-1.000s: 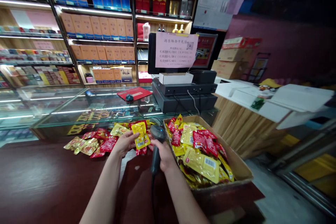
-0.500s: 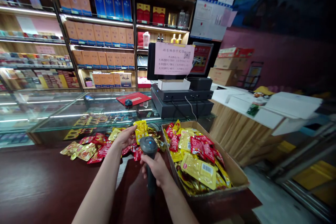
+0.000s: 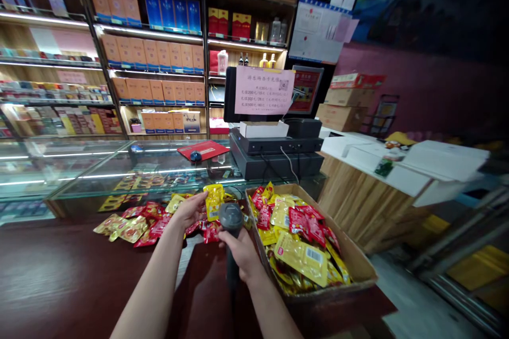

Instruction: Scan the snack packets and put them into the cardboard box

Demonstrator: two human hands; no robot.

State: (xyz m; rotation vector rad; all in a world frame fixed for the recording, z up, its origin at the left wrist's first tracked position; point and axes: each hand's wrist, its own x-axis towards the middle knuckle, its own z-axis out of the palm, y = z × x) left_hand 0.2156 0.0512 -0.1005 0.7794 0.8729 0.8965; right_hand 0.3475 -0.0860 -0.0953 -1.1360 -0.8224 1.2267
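Note:
My left hand (image 3: pixel 193 211) pinches a yellow snack packet (image 3: pixel 214 201) by its left edge and holds it upright. In my right hand (image 3: pixel 240 251) is a dark barcode scanner (image 3: pixel 231 220), gripped by its handle with the head toward the packet. A pile of red and gold snack packets (image 3: pixel 149 220) lies on the dark counter behind and left of my left hand. Right of the scanner stands an open cardboard box (image 3: pixel 360 265) filled with yellow and red packets, a larger yellow packet (image 3: pixel 302 257) with a barcode on top.
Behind the pile is a glass display case (image 3: pixel 99 167) carrying a red mouse pad (image 3: pixel 207 149) and a black mouse (image 3: pixel 195 156). A black register (image 3: pixel 274 161) and a monitor with a pink notice (image 3: pixel 264 90) stand beyond the box. Shelves of boxed goods line the back.
The scanner in my right hand has shifted slightly right and its blue light no longer shows. The yellow packet stays in my left hand, now a little lower and more squarely turned.

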